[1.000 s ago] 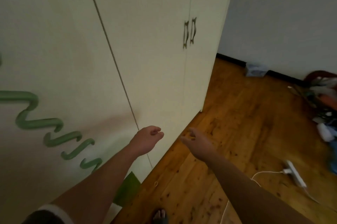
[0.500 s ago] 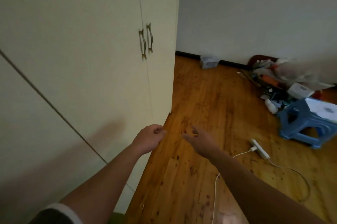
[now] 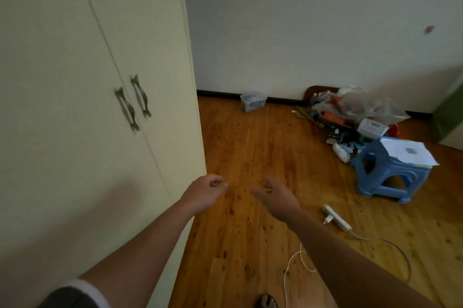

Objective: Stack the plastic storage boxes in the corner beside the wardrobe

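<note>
Facing cream wardrobe (image 3: 87, 82), doors closed; no boxes stacked yet beside it, so task judged barely begun. Clutter pile (image 3: 350, 107) at far wall. Blue stool (image 3: 390, 179) carries paper (image 3: 408, 152), print too small to read. One clear plastic storage box (image 3: 253, 101) sits against skirting, between wardrobe and pile. Left hand (image 3: 205, 192) curled, empty; right hand (image 3: 275, 197) relaxed, empty.

Clear storage box (image 3: 253, 101) against wall (image 3: 300, 31)
</note>
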{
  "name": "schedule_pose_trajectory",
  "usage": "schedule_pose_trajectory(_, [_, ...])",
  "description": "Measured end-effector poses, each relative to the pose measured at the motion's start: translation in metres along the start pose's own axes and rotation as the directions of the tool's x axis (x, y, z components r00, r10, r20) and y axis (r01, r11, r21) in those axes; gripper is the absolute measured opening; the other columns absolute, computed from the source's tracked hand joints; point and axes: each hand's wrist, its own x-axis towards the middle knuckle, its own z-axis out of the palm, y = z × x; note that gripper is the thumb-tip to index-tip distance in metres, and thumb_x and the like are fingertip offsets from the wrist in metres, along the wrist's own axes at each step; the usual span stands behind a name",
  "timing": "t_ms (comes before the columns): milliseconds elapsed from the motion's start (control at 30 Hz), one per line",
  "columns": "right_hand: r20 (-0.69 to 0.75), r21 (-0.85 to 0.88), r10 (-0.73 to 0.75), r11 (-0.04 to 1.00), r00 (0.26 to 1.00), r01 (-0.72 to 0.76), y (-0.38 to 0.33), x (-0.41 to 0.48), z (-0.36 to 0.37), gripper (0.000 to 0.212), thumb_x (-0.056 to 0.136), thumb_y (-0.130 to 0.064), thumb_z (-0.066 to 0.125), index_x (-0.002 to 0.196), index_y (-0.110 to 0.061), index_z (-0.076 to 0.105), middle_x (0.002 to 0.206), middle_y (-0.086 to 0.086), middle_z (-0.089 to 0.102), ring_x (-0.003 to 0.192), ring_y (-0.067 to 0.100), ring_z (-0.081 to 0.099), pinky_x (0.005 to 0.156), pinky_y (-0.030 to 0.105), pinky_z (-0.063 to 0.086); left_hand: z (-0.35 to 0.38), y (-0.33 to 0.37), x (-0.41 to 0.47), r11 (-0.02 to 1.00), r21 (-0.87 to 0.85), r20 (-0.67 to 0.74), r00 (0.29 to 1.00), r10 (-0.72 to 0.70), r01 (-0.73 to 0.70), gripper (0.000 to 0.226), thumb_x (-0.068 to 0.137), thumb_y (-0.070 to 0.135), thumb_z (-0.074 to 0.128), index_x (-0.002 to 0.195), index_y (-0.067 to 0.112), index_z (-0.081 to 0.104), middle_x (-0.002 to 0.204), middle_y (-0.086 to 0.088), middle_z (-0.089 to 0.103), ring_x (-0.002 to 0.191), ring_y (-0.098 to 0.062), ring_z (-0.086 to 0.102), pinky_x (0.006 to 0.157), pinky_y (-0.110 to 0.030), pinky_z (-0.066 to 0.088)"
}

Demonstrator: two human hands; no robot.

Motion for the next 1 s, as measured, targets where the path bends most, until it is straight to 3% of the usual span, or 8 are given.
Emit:
schedule_pose_trajectory(300, [-0.033, 0.011, -0.027, 1.000, 0.999, 0.028, 0.033, 0.127, -0.110, 0.066, 0.093, -0.046, 0.056, 0.149, -0.024, 0.029, 0.149, -0.001, 0.040, 0.130, 0.021, 0.045, 0.102, 0.040, 0.045, 0.032, 0.100, 0.138, 0.997, -0.075, 0.043, 0.999, -0.011, 0.014, 0.042, 0.095, 0.044, 0.050, 0.132, 0.025, 0.052, 0.133, 0.002, 0.052, 0.121, -0.017, 0.048, 0.094, -0.031, 0.041])
schedule_pose_trajectory(533, [-0.090, 0.072, -0.002, 0.997, 0.996, 0.008, 0.055, 0.198, -0.174, 0.070, 0.088, -0.054, 0.057, 0.147, -0.030, 0.030, 0.147, -0.004, 0.042, 0.130, 0.019, 0.044, 0.100, 0.039, 0.046, 0.046, 0.157, 0.215, 0.992, -0.123, 0.069, 0.998, -0.012, 0.021, 0.038, 0.094, 0.043, 0.052, 0.128, 0.025, 0.056, 0.126, 0.005, 0.055, 0.108, -0.011, 0.049, 0.085, -0.028, 0.041])
schedule_pose_trajectory(700, [-0.126, 0.088, -0.011, 0.996, 0.992, 0.022, 0.058, 0.245, -0.197, 0.068, 0.088, -0.054, 0.058, 0.146, -0.030, 0.033, 0.145, -0.005, 0.044, 0.129, 0.016, 0.046, 0.098, 0.034, 0.044, 0.051, 0.183, 0.264, 0.995, -0.097, 0.095, 0.995, -0.022, 0.032, 0.039, 0.095, 0.043, 0.051, 0.129, 0.025, 0.055, 0.131, 0.002, 0.055, 0.118, -0.017, 0.051, 0.097, -0.035, 0.044])
schedule_pose_trajectory(833, [-0.109, 0.107, 0.019, 0.994, 0.994, -0.007, 0.056, 0.292, -0.216, 0.068, 0.087, -0.053, 0.058, 0.146, -0.029, 0.034, 0.145, -0.004, 0.045, 0.127, 0.016, 0.047, 0.100, 0.038, 0.046, 0.055, 0.203, 0.313, 0.995, -0.082, 0.127, 0.991, -0.042, 0.053, 0.043, 0.097, 0.040, 0.049, 0.136, 0.021, 0.050, 0.138, -0.001, 0.050, 0.125, -0.022, 0.048, 0.104, -0.041, 0.041])
schedule_pose_trajectory(1000, [-0.148, 0.121, 0.078, 0.991, 0.986, -0.060, 0.041, 0.360, -0.243, 0.065, 0.088, -0.049, 0.059, 0.144, -0.030, 0.036, 0.141, -0.004, 0.048, 0.120, 0.014, 0.052, 0.089, 0.032, 0.051, 0.050, 0.230, 0.387, 0.997, -0.073, 0.165, 0.986, -0.021, 0.034, 0.042, 0.098, 0.039, 0.048, 0.135, 0.019, 0.050, 0.135, -0.003, 0.052, 0.122, -0.022, 0.050, 0.104, -0.041, 0.040])
